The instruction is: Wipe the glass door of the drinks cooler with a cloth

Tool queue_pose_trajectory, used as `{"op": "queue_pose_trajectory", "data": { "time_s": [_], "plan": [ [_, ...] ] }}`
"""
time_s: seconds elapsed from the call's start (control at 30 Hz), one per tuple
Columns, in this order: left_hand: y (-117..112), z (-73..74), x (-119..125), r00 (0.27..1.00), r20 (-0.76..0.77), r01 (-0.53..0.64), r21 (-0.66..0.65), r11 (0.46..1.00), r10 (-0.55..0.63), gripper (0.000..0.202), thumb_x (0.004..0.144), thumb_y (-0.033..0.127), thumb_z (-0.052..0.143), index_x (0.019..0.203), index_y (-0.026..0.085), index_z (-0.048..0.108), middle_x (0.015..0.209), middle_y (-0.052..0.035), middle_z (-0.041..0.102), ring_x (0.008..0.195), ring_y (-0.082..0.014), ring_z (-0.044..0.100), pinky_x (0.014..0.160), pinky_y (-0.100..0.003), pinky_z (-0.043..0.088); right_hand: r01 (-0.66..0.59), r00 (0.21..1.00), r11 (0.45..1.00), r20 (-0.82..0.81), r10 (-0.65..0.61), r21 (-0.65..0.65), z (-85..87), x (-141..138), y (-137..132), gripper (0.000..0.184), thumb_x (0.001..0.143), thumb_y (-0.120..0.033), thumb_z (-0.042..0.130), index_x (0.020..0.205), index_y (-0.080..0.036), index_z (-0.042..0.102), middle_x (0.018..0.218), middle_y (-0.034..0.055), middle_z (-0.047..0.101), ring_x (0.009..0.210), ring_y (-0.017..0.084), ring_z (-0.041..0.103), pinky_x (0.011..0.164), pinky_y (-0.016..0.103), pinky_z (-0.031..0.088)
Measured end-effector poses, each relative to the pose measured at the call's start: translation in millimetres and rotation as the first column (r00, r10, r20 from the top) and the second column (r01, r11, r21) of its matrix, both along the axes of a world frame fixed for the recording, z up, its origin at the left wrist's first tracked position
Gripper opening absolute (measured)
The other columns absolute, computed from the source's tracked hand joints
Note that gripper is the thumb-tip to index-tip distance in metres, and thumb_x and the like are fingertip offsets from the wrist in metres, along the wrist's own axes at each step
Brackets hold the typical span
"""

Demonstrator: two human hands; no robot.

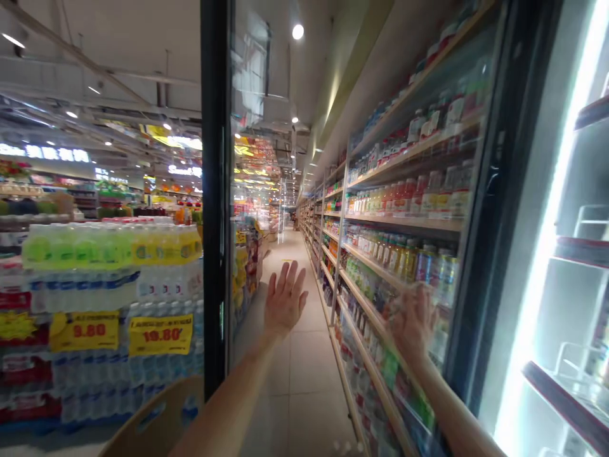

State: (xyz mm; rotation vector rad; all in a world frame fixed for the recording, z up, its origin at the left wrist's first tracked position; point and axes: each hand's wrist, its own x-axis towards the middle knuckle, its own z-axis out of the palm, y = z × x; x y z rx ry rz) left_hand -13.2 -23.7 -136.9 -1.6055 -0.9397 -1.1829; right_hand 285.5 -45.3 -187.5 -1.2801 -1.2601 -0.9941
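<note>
A tall glass door in a black frame stands swung out in front of me. My left hand is raised with its palm toward the pane, fingers stretched and slightly spread. To its right, my right hand is also held flat to the glass, somewhat blurred, with its fingers apart. Both hands are at the pane; whether every finger touches it I cannot tell. Neither holds anything. Shelves of bottled drinks show in the glass behind the hands.
At right is a lit cooler with shelf edges and wire racks. Stacked bottle packs with yellow price signs stand at left. A beige basket-like rim with cutouts is low at left. A tiled aisle runs ahead.
</note>
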Motion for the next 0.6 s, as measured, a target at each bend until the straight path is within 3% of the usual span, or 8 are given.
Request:
{"op": "queue_pose_trajectory", "data": {
  "time_s": [0.07, 0.13, 0.2, 0.27, 0.33, 0.4, 0.5, 0.6],
  "plan": [
    [-1, 0.2, 1, 1.0, 0.001, 0.004, 0.018, 1.0, -0.004, 0.044, 0.088, 0.028, 0.042, 0.13, 0.015, 0.041, 0.136, -0.011, 0.043, 0.137, -0.0195, 0.011, 0.111, -0.041, 0.014, 0.026, 0.98, 0.999, -0.197, -0.018, 0.04, 7.6, 27, 2, 0.056, 0.083, -0.024, 0.038, 0.137, -0.015, 0.033, 0.146, 0.0166, 0.024, 0.134, 0.034, 0.022, 0.1, 0.061, 0.025],
    [-1, 0.3, 1, 1.0, 0.004, 0.01, 0.037, 0.999, -0.01, 0.043, 0.088, 0.028, 0.041, 0.129, 0.015, 0.042, 0.135, -0.0116, 0.045, 0.137, -0.0199, 0.011, 0.111, -0.041, 0.013, 0.016, 0.969, 0.995, -0.246, 0.008, 0.096, 12.0, 26, 5, 0.058, 0.082, -0.023, 0.038, 0.138, -0.012, 0.031, 0.146, 0.0181, 0.022, 0.134, 0.035, 0.02, 0.099, 0.062, 0.025],
    [0, 0.1, 1, 1.0, 0.005, 0.016, 0.046, 0.999, -0.016, 0.043, 0.088, 0.027, 0.042, 0.13, 0.014, 0.042, 0.134, -0.0118, 0.045, 0.137, -0.0199, 0.012, 0.111, -0.041, 0.013, -0.031, 0.99, 0.992, -0.133, 0.047, 0.12, 11.7, -1, 6, 0.059, 0.082, -0.022, 0.039, 0.139, -0.014, 0.029, 0.147, 0.0168, 0.02, 0.135, 0.035, 0.018, 0.1, 0.062, 0.025],
    [2, -0.2, 0, 1.0, 0.003, 0.02, 0.037, 0.999, -0.02, 0.045, 0.088, 0.027, 0.043, 0.131, 0.015, 0.04, 0.135, -0.0118, 0.044, 0.137, -0.0196, 0.012, 0.111, -0.041, 0.014, -0.111, 0.99, 0.992, 0.094, 0.105, 0.058, 7.7, -45, 5, 0.058, 0.082, -0.019, 0.04, 0.139, -0.017, 0.029, 0.147, 0.0145, 0.023, 0.136, 0.032, 0.018, 0.102, 0.058, 0.025],
    [3, -0.6, -1, 1.0, 0.003, 0.022, 0.027, 0.999, -0.022, 0.046, 0.087, 0.026, 0.043, 0.132, 0.015, 0.039, 0.136, -0.0118, 0.043, 0.137, -0.0195, 0.011, 0.111, -0.041, 0.014, -0.187, 0.921, 0.979, 0.334, 0.203, -0.081, 2.5, -87, 3, 0.054, 0.081, -0.015, 0.041, 0.135, -0.019, 0.036, 0.144, 0.0117, 0.032, 0.136, 0.028, 0.019, 0.105, 0.052, 0.024],
    [5, -0.9, -2, 1.0, 0.005, 0.027, 0.02, 0.999, -0.027, 0.047, 0.088, 0.027, 0.043, 0.133, 0.015, 0.038, 0.136, -0.0119, 0.042, 0.137, -0.0194, 0.012, 0.111, -0.041, 0.014, -0.228, 0.844, 0.962, 0.463, 0.271, -0.148, -0.4, -110, 3, 0.049, 0.08, -0.015, 0.043, 0.129, -0.019, 0.044, 0.137, 0.0093, 0.043, 0.134, 0.025, 0.024, 0.108, 0.049, 0.019],
    [5, -1.0, -3, 0.999, 0.005, 0.034, 0.019, 0.999, -0.034, 0.048, 0.088, 0.027, 0.042, 0.134, 0.016, 0.035, 0.137, -0.0115, 0.041, 0.137, -0.0195, 0.013, 0.111, -0.041, 0.014, -0.223, 0.854, 0.97, 0.461, 0.242, -0.097, 4.2, -96, 6, 0.046, 0.08, -0.018, 0.044, 0.125, -0.02, 0.048, 0.133, 0.0092, 0.047, 0.133, 0.024, 0.028, 0.109, 0.05, 0.016],
    [3, -0.5, -2, 0.999, 0.007, 0.031, 0.024, 0.999, -0.032, 0.051, 0.088, 0.027, 0.042, 0.136, 0.017, 0.032, 0.138, -0.0102, 0.04, 0.137, -0.0192, 0.012, 0.111, -0.041, 0.013, -0.106, 0.967, 0.994, 0.232, 0.102, 0.006, 19.4, -40, 9, 0.048, 0.081, -0.022, 0.042, 0.129, -0.019, 0.045, 0.139, 0.0123, 0.039, 0.132, 0.028, 0.028, 0.106, 0.055, 0.02]
  ]
}}
